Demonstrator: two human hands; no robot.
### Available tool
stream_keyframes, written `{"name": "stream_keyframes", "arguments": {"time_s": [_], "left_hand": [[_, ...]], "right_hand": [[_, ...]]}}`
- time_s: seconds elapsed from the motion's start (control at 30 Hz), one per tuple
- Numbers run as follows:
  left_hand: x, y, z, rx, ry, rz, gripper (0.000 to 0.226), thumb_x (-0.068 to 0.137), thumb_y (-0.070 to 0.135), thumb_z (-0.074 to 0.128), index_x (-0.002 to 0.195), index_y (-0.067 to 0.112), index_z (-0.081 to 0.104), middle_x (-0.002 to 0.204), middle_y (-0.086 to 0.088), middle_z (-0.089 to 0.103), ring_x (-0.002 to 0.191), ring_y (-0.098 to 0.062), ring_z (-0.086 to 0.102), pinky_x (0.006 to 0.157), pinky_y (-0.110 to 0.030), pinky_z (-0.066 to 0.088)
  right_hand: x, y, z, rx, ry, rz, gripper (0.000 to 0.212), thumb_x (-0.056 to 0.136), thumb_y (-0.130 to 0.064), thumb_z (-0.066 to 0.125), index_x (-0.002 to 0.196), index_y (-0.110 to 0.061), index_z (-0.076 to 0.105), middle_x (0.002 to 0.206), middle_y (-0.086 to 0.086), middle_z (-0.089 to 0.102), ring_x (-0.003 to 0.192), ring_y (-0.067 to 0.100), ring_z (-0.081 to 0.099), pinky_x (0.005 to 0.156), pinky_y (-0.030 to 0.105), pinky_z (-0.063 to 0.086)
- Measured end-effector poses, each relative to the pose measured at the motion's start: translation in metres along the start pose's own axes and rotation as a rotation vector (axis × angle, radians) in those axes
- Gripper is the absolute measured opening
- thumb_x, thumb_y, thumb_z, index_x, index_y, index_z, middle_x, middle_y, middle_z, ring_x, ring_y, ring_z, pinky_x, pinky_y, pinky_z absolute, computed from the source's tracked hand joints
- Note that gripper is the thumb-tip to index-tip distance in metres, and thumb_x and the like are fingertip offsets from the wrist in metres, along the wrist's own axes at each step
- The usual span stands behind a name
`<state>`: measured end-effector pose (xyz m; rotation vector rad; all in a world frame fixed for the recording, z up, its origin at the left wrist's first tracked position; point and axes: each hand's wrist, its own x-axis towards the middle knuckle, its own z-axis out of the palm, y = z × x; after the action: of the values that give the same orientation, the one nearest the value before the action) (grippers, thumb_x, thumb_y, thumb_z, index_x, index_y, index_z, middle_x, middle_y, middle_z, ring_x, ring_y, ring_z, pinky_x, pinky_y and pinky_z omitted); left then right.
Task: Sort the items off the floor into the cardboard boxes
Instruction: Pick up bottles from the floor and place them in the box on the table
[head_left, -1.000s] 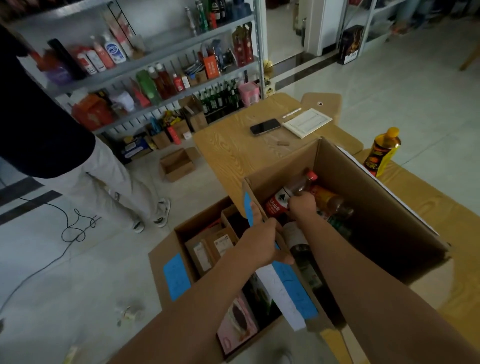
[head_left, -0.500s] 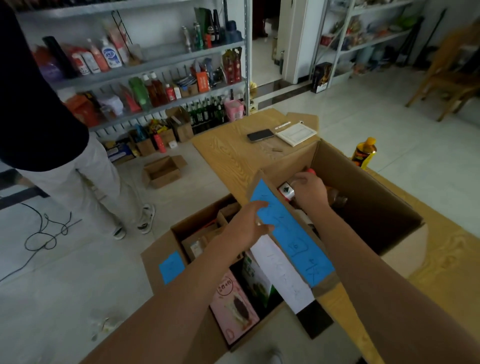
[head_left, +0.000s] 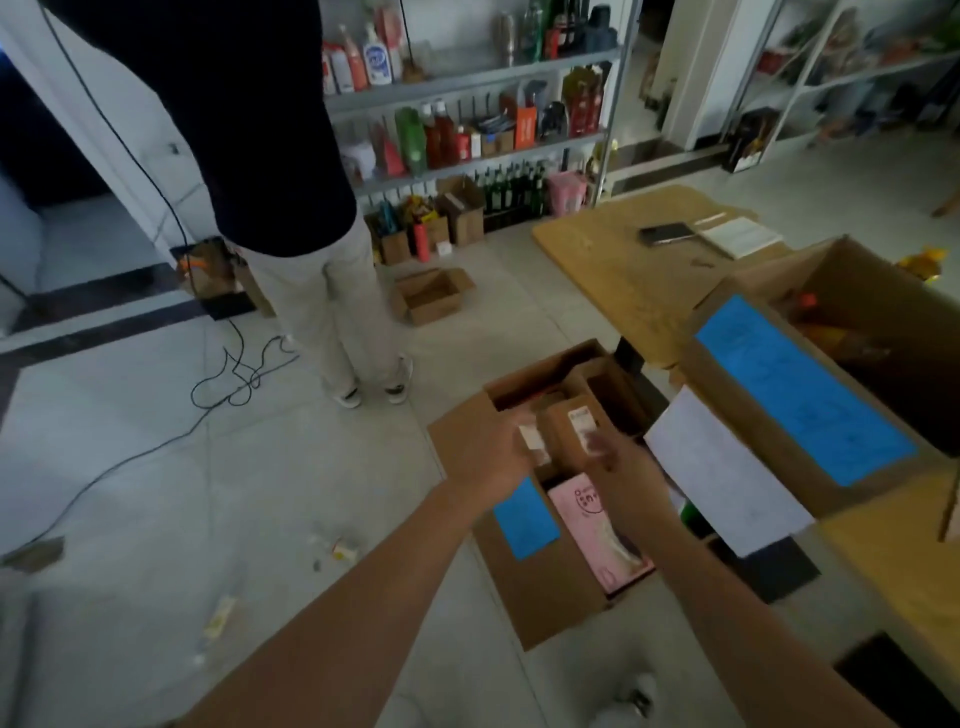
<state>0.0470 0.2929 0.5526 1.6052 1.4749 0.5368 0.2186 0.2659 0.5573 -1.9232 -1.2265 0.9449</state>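
Observation:
A cardboard box (head_left: 460, 431) with a blue label stands open on the floor, holding brown packets (head_left: 566, 431) and a pink packet (head_left: 597, 525). My left hand (head_left: 493, 449) hovers over its left rim and my right hand (head_left: 618, 465) over its middle. Both are blurred, fingers loosely bent, and nothing shows in either. A larger cardboard box (head_left: 753, 431) with a blue label and a white sheet sits on the table at the right, with bottles (head_left: 836, 335) inside. Small loose items (head_left: 340, 548) lie on the floor at the left.
A person (head_left: 311, 260) in light trousers stands just beyond the floor box, beside a black cable (head_left: 234, 374). A small open box (head_left: 431, 293) sits near stocked shelves (head_left: 467, 130). The wooden table (head_left: 613, 260) carries a phone (head_left: 665, 233) and a notebook (head_left: 737, 236).
My right hand has come out of the table box and my left hand has let go of its flap. Both now hang over the floor box. The view has swung left and down.

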Motion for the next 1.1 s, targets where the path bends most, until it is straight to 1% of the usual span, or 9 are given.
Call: {"name": "stream_keyframes", "arguments": {"time_s": [0.03, 0.17, 0.27, 0.37, 0.5, 0.57, 0.7, 0.83, 1.1], "left_hand": [[-0.007, -0.016, -0.004, -0.012, 0.001, -0.036, 0.039, 0.091, 0.016, 0.061, 0.127, 0.027, 0.052, 0.125, 0.003, 0.053, 0.116, -0.02, 0.053, 0.085, -0.017, 0.042], [-0.034, -0.077, -0.011, -0.032, 0.06, -0.181, 0.042, 0.092, 0.016, 0.057, 0.133, 0.02, 0.051, 0.135, -0.004, 0.049, 0.103, -0.011, 0.055, 0.077, -0.011, 0.036], [-0.052, -0.116, -0.018, -0.083, 0.105, -0.259, 0.039, 0.091, 0.014, 0.058, 0.13, 0.016, 0.055, 0.134, -0.003, 0.05, 0.105, -0.014, 0.057, 0.083, -0.015, 0.037], [-0.074, -0.154, -0.025, -0.125, 0.117, -0.385, 0.044, 0.092, 0.014, 0.057, 0.136, 0.015, 0.049, 0.142, -0.005, 0.044, 0.117, -0.018, 0.054, 0.091, -0.013, 0.037], [-0.098, -0.191, -0.035, -0.2, 0.24, -0.554, 0.043, 0.092, 0.017, 0.059, 0.134, 0.019, 0.049, 0.135, -0.01, 0.051, 0.11, -0.019, 0.058, 0.085, -0.018, 0.042], [-0.102, -0.211, -0.036, -0.237, 0.29, -0.654, 0.045, 0.092, 0.019, 0.06, 0.134, 0.024, 0.047, 0.129, -0.014, 0.055, 0.099, -0.018, 0.061, 0.078, -0.024, 0.049], [-0.092, -0.261, -0.025, -0.302, 0.335, -0.782, 0.045, 0.091, 0.023, 0.059, 0.133, 0.032, 0.046, 0.124, -0.01, 0.056, 0.072, -0.009, 0.055, 0.052, -0.012, 0.044], [-0.054, -0.319, 0.009, -0.374, 0.296, -0.81, 0.048, 0.092, 0.02, 0.057, 0.136, 0.03, 0.043, 0.142, -0.003, 0.046, 0.099, -0.017, 0.059, 0.077, -0.024, 0.044], [0.026, -0.452, 0.131, -0.469, 0.159, -0.737, 0.065, 0.094, 0.016, 0.053, 0.147, 0.035, 0.02, 0.15, -0.001, 0.037, 0.094, -0.01, 0.061, 0.086, -0.033, 0.052]], "right_hand": [[-0.013, 0.004, 0.017, -0.02, 0.175, 0.078, 0.029, 0.104, -0.027, 0.034, 0.11, -0.021, 0.061, 0.101, -0.013, 0.063, 0.085, -0.004, 0.056, 0.065, 0.002, 0.047], [-0.048, 0.055, 0.082, -0.175, -0.3, 0.002, 0.033, 0.095, -0.004, 0.057, 0.128, -0.001, 0.056, 0.122, 0.015, 0.059, 0.098, 0.014, 0.054, 0.068, -0.002, 0.038], [-0.036, 0.063, 0.105, -0.09, -0.354, 0.032, 0.021, 0.098, -0.001, 0.049, 0.115, -0.01, 0.06, 0.107, 0.009, 0.06, 0.096, 0.023, 0.058, 0.072, 0.011, 0.044], [-0.016, 0.07, 0.138, -0.264, -0.519, 0.027, 0.019, 0.098, -0.016, 0.051, 0.11, -0.03, 0.054, 0.101, -0.006, 0.059, 0.093, 0.015, 0.057, 0.081, 0.025, 0.048], [0.008, 0.083, 0.192, -0.297, -0.532, 0.032, 0.025, 0.095, -0.015, 0.057, 0.119, -0.01, 0.062, 0.115, 0.013, 0.065, 0.104, 0.028, 0.062, 0.093, 0.04, 0.049], [0.022, 0.097, 0.214, -0.332, -0.627, 0.103, 0.031, 0.097, -0.019, 0.055, 0.126, -0.011, 0.058, 0.116, 0.012, 0.064, 0.102, 0.029, 0.063, 0.085, 0.039, 0.053], [0.056, 0.139, 0.245, -0.322, -0.678, 0.317, 0.027, 0.098, -0.024, 0.053, 0.123, -0.017, 0.058, 0.106, 0.012, 0.064, 0.088, 0.028, 0.064, 0.067, 0.039, 0.058], [0.086, 0.185, 0.294, -0.224, -0.666, 0.413, 0.023, 0.1, -0.027, 0.049, 0.118, -0.018, 0.059, 0.088, 0.005, 0.064, 0.071, 0.017, 0.062, 0.056, 0.027, 0.052], [0.149, 0.341, 0.425, -0.164, -0.729, 0.587, 0.015, 0.103, -0.023, 0.043, 0.108, -0.015, 0.055, 0.095, 0.01, 0.065, 0.082, 0.021, 0.063, 0.069, 0.029, 0.051]]}}
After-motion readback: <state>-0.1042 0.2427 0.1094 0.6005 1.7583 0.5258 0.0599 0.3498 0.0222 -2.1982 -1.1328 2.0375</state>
